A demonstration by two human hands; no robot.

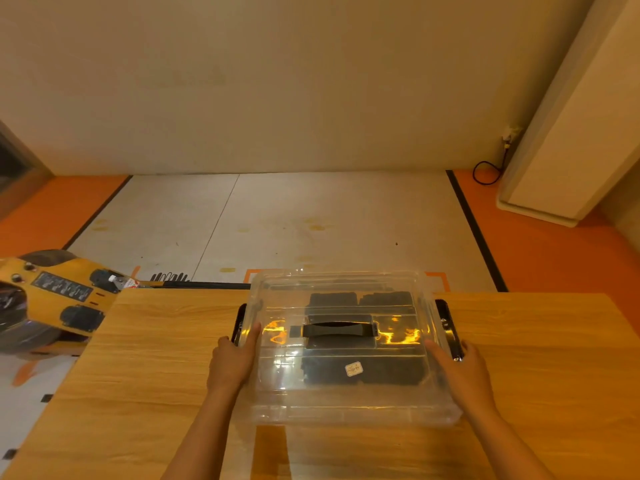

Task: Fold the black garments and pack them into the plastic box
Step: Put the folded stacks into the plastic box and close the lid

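Box (346, 410): clear plastic, standing on the wooden table (156, 341) a little right of centre, its far edge at the table's far edge. Lid (277, 299) is on. A black handle (339, 330) lies flat across the middle of the lid, and a small pale sticker (354, 368) sits near of it.

Garments (381, 372): black, folded, inside the box and seen through the lid. One larger block lies at the near side and two smaller blocks side by side at the far side. How many pieces make up each block cannot be told.

Left hand (232, 358): at the box's left edge, fingers straight and laid flat on the lid, thumb outside beside the left latch (240, 320). It presses and clamps nothing.

Right hand (460, 372): mirrored at the right edge — fingers straight on the lid, thumb outside against the right latch (448, 327). Also spread flat, nothing gripped. Whether either latch is closed cannot be told.

Surroundings: a yellow machine (62, 289) with black knobs sits off the table's left far corner. Beyond the table lies a white mat (311, 220) edged in black on an orange floor (554, 265). A white cabinet (571, 133) stands far right, with a black cable (486, 173) looped at its foot.
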